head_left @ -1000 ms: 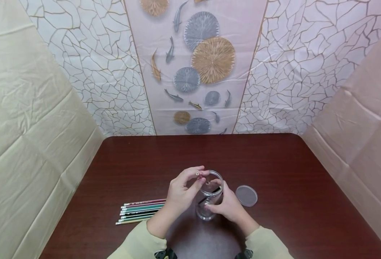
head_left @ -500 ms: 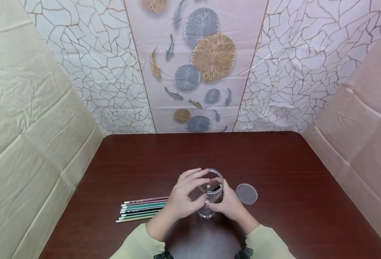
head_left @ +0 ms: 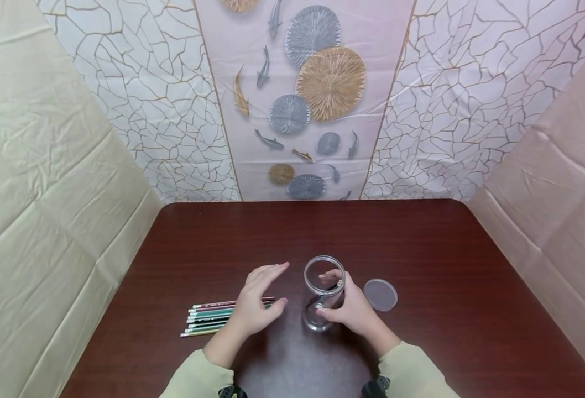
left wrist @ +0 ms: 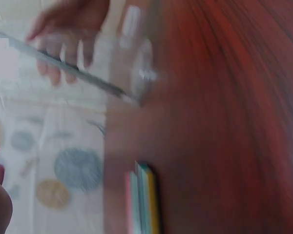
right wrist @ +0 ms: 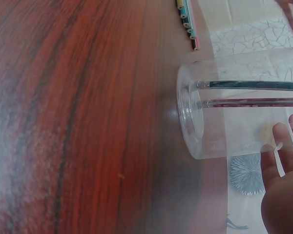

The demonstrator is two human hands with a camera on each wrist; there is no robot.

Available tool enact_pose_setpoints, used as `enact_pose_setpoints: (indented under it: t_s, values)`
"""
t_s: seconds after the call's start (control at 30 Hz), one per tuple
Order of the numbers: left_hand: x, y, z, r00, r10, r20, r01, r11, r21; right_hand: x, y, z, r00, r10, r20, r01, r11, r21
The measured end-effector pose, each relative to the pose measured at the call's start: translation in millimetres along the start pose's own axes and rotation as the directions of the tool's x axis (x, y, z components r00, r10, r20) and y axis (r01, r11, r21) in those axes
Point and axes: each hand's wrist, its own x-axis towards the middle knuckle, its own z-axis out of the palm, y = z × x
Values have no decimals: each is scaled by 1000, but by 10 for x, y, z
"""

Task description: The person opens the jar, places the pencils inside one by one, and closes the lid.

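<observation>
At lower centre, the right hand (head_left: 353,310) gripped a clear, cylindrical jar (head_left: 314,303); the left hand (head_left: 255,301) hung spread near slim pencils (head_left: 208,318) on wood-grained tabletop (head_left: 447,331).

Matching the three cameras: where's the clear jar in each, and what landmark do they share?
Head: clear jar just right of centre, below mid-height.
Left wrist: upper left, sideways, blurred.
Right wrist: right side, sideways, cut by the right edge.
Shared landmark: pencil row outside the jar.
</observation>
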Motion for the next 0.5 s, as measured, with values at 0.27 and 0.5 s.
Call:
enact_pose_setpoints:
  t_s: [0.27,0.5]
  values:
    - [-260,-312,-41,996,-87,-14,88,990,112,1,-44,-3,1000,29,0,-29,999,14]
    - [-365,-437,-61,988,-156,7,153,973,171,7,-44,0,999,41,2,-41,999,23]
